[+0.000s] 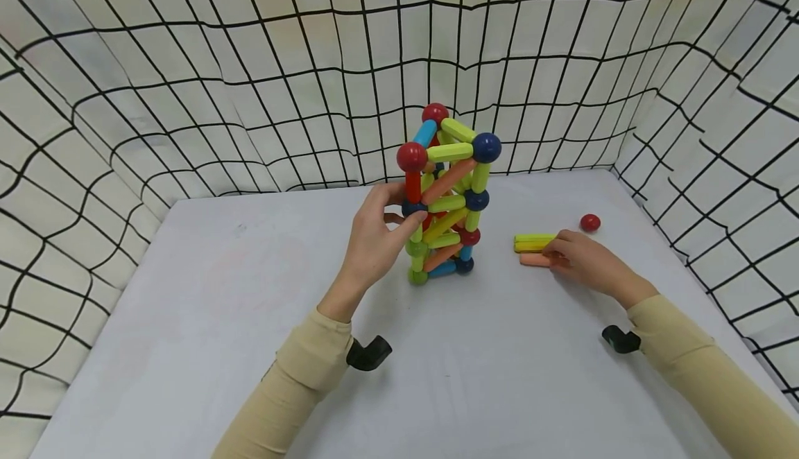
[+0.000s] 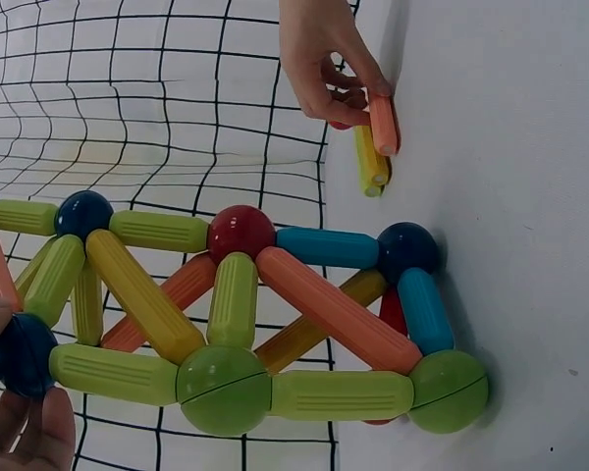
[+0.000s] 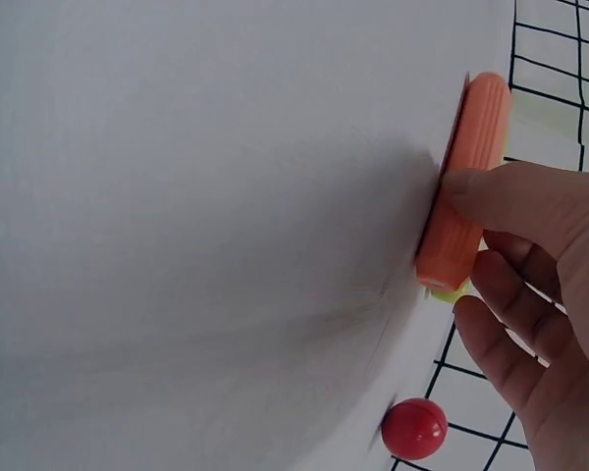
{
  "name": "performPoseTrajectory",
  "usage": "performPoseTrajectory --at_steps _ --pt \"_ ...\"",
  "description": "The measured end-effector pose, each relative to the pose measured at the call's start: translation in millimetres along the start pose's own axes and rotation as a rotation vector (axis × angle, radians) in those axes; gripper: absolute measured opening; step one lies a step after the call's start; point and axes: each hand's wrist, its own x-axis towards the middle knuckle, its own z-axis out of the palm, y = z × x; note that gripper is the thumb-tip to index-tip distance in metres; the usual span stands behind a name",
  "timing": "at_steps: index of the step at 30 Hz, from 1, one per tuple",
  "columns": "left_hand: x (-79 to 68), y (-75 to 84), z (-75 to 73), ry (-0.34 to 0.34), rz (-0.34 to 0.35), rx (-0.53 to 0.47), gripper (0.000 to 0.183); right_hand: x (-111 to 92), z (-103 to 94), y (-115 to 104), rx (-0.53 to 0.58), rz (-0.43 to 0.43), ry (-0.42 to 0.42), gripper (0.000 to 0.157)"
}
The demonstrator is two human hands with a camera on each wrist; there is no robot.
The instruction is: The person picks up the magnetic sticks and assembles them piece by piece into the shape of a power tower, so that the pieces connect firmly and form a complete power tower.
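Note:
A tall tower of magnetic sticks and balls (image 1: pixel 444 204) stands upright on the white table, in green, yellow, orange, blue and red. My left hand (image 1: pixel 381 234) grips it at a dark blue ball (image 2: pixel 22 355) on its left side, thumb in front and fingers behind. To the tower's right, my right hand (image 1: pixel 589 265) has its thumb on an orange stick (image 3: pixel 466 182), pinching it against fingers partly hidden behind. That stick lies beside several yellow and yellow-green sticks (image 1: pixel 529 243). A loose red ball (image 3: pixel 414 428) rests on the table just beyond this hand.
Black wire grid panels (image 1: pixel 299 64) with white cloth behind them stand along the table's back and sides. The white table surface (image 1: pixel 437 376) extends in front of the tower. Dark wrist attachments (image 1: pixel 370 353) hang by both sleeves.

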Motion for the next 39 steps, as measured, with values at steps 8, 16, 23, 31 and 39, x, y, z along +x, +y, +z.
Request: performPoseTrajectory --at_steps 8,16,23,31,39 --pt "0.9 0.4 0.3 0.000 0.002 0.007 0.041 10 -24.8 -9 0.019 -0.127 0.014 0.028" --pt "2.6 -0.5 1.9 -0.005 0.004 0.021 0.042 50 -104.8 -42 0.149 -0.285 0.370 0.030" --pt "2.2 -0.6 2.4 -0.010 -0.001 0.026 0.040 91 -165.2 -93 0.206 -0.501 0.418 0.030" --pt "0.8 -1.6 4.1 0.010 0.018 0.049 0.041 122 -198.5 -143 0.239 -0.588 0.283 0.030" --pt "-1.8 -4.1 8.1 0.013 0.067 0.141 0.049 138 -201.1 -167 0.225 -0.666 0.180 0.029"
